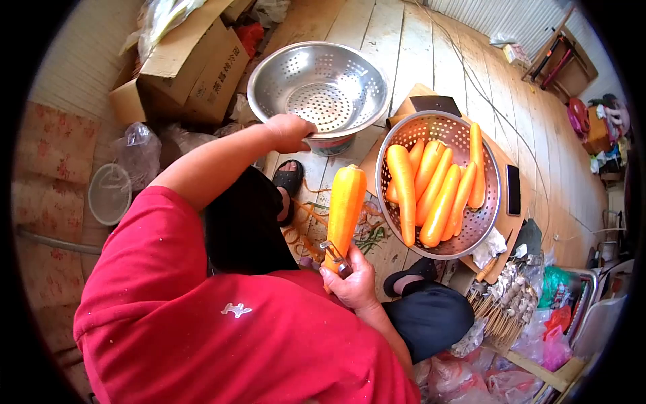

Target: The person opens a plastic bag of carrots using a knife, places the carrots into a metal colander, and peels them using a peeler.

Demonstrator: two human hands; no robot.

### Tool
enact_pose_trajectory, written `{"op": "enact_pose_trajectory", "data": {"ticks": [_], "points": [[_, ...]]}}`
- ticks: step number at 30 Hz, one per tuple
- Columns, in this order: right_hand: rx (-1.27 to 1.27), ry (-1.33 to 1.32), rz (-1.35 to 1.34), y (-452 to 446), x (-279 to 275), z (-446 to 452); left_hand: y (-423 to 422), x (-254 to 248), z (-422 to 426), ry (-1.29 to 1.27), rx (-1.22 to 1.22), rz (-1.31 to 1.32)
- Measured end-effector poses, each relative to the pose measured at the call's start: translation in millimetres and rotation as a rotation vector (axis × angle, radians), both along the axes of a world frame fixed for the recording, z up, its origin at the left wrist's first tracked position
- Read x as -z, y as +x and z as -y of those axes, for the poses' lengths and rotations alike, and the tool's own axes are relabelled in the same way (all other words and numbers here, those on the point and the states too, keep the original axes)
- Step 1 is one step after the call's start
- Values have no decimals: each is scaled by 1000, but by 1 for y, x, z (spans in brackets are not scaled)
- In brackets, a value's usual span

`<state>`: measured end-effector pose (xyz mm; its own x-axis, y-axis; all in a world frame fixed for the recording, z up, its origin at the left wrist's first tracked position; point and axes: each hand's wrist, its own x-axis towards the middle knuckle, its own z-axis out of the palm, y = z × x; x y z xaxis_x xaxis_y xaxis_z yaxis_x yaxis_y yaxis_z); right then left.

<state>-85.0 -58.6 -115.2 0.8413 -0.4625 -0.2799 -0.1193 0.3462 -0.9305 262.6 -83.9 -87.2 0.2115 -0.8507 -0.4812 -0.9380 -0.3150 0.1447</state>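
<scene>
My left hand grips the near rim of a metal colander, fingers curled over the edge; the holes in its bottom show. In my right hand are a large orange carrot, standing nearly upright, and a metal peeler lying against its lower end. To the right of that hand, a second metal colander holds several smooth carrots. This colander rests over a wooden board.
A dark phone and a wooden-handled knife lie beside the carrot colander. Skewered food and plastic bags fill the lower right. Peelings litter the floor between my feet. A cardboard box stands at upper left.
</scene>
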Motion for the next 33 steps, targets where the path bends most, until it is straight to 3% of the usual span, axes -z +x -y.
{"op": "enact_pose_trajectory", "data": {"ticks": [2, 4, 6, 8, 10, 12, 14, 16, 18, 20, 22, 23, 25, 28, 30, 33], "points": [[-3, 147, 26, 1, -7, -5, 1, 14, -7, -85, -62, 57], [-24, 122, 52, 2, -8, -9, 6, 14, -10, -366, 22, 141], [-40, 57, 50, 0, -8, -13, -8, -12, -20, -400, -25, 151], [-30, 78, 65, -5, -17, -18, -19, -34, -34, -665, -246, 20], [-22, 105, 79, -10, -28, -22, -18, -57, -53, -1007, -375, -325], [2, 93, 176, -17, -39, -24, -13, -98, -85, -1120, -669, -856], [29, -12, 231, -29, -42, -24, 0, -120, -115, -1385, -890, -1139], [136, -23, 287, -40, -48, -28, 6, -122, -148, -1380, -942, -1709], [233, 17, 305, -52, -56, -31, 6, -88, -185, -1324, -822, -1937], [341, 16, 355, -65, -51, -35, -17, -48, -200, -1242, -1046, -1929], [396, 24, 329, -73, -53, -38, -41, -11, -192, -1333, -1717, -1621], [412, 24, 329, -76, -53, -39, -38, 19, -192, -1332, -1745, -1674], [433, 20, 330, -81, -53, -42, -46, 26, -187, -1365, -1711, -1795], [423, 33, 307, -88, -54, -50, -35, 4, -183, -1380, -1472, -1822], [404, -21, 292, -87, -54, -54, -39, -22, -182, -1459, -1424, -1753], [358, -33, 300, -83, -54, -56, -31, -31, -185, -1429, -1344, -1868]]}}
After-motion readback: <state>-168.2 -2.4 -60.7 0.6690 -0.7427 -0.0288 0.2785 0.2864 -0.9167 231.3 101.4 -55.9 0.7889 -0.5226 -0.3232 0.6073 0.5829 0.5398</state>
